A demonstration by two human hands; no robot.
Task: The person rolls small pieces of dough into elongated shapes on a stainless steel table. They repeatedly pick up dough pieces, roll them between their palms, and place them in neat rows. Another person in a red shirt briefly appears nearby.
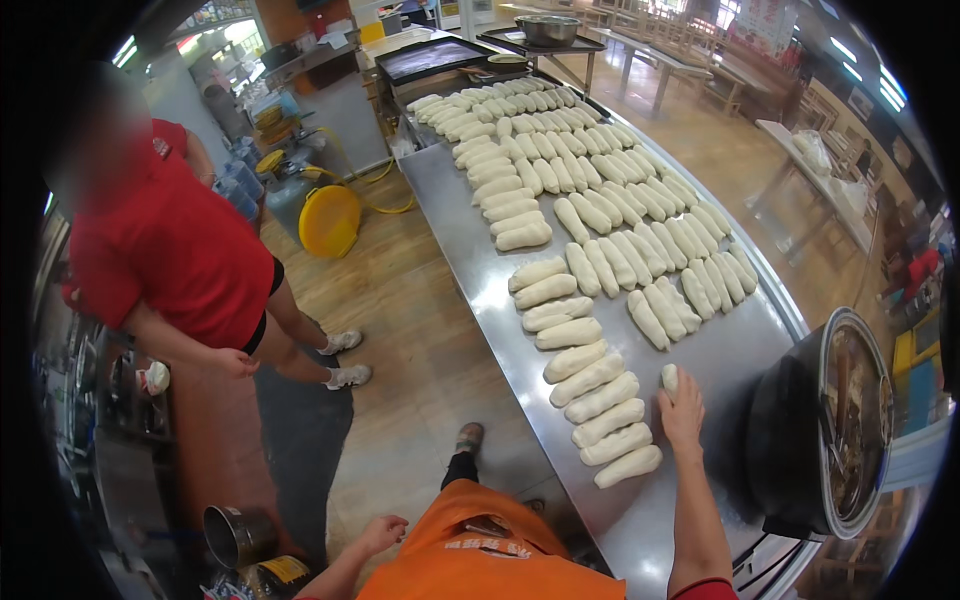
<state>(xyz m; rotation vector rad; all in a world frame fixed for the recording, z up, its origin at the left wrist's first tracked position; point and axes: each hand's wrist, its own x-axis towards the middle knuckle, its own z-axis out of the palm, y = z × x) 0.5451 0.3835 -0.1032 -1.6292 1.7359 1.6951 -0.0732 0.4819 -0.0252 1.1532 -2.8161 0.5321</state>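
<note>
My right hand [682, 409] rests over one dough roll [669, 379] on the stainless steel table [480, 262]; its fingers cover most of that roll. Left of this hand runs a column of pale dough rolls [601, 398], laid side by side along the table's near edge. Many more dough rolls [637, 255] lie in rows up to the table's far end. My left hand [385, 532] hangs beside the orange apron [487, 547], away from the table, with loosely curled fingers and nothing visible in it.
A large dark pot [795, 427] with brown contents and utensils stands at the table's right. A person in a red shirt [180, 225] stands at left. Near them are a gas cylinder [289, 199] and a yellow round lid [330, 221]. A metal bucket [238, 535] is at lower left.
</note>
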